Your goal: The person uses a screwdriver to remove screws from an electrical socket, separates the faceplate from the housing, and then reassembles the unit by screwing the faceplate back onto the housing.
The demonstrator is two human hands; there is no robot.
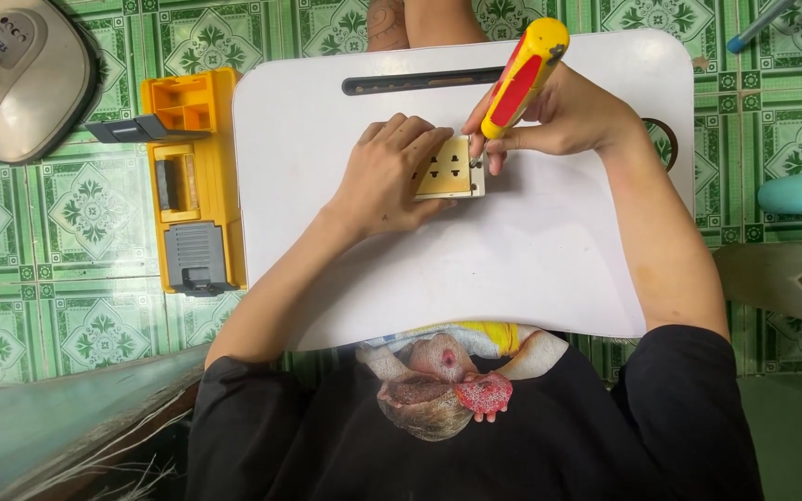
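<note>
A cream wall-socket plate point(452, 170) with several plug holes lies near the middle of a white lap table point(549, 269). My left hand point(390, 176) rests over its left side and holds it flat on the table. My right hand point(559, 116) grips a screwdriver with a yellow and red handle point(523, 76). The handle stands nearly upright over the plate's right edge. The tip is hidden behind my fingers.
An open yellow tool case point(192, 181) with grey inserts lies on the green patterned floor tiles left of the table. A grey fan base point(16, 74) is at the top left. A dark slot point(420, 82) runs along the table's far edge.
</note>
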